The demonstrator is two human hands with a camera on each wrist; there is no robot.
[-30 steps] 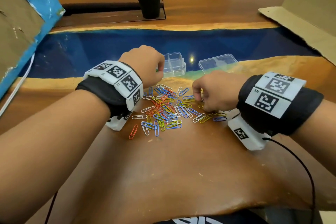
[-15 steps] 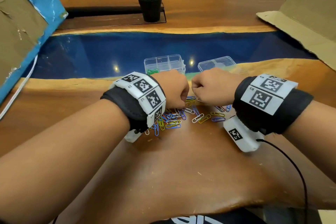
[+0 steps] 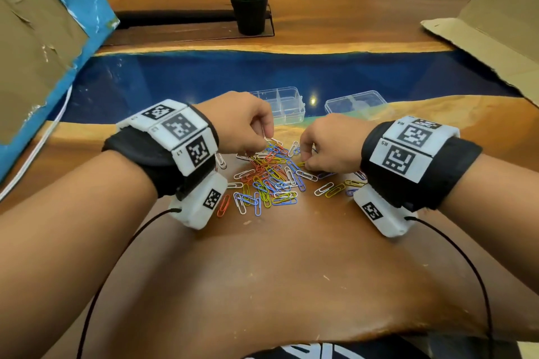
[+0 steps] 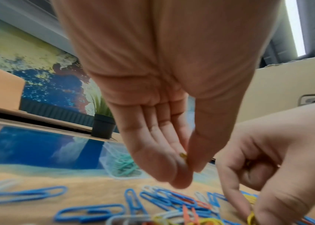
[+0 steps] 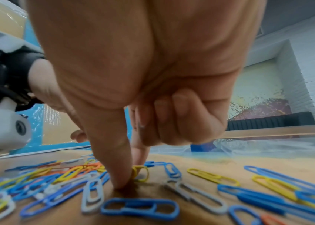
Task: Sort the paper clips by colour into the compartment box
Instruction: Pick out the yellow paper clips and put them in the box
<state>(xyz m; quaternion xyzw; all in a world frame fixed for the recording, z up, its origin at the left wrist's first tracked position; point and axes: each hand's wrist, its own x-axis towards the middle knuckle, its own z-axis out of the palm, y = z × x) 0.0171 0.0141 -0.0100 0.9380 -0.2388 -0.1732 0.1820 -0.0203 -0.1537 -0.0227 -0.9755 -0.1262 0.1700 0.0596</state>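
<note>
A loose pile of paper clips [image 3: 271,181] in blue, yellow, white and orange lies on the wooden table. My left hand [image 3: 256,148] hovers over the pile's far left edge. Its thumb and fingers pinch a small yellow clip [image 4: 183,155], seen in the left wrist view. My right hand [image 3: 306,165] is at the pile's right edge, where thumb and index finger pinch a yellow clip [image 5: 141,172] standing on the table. The clear compartment box [image 3: 287,105] sits just beyond the pile, partly hidden by my left hand. Green clips [image 4: 125,167] lie in one compartment.
A clear lid [image 3: 355,103] lies to the right of the box. A potted plant [image 3: 249,11] stands at the back. Cardboard panels rise at the left [image 3: 35,46] and right [image 3: 495,23]. Cables trail from both wrist units towards the table's near edge.
My left hand came back from the box to the pile and now pinches a clip. My right hand stayed at the pile's right edge, working on a yellow clip.
</note>
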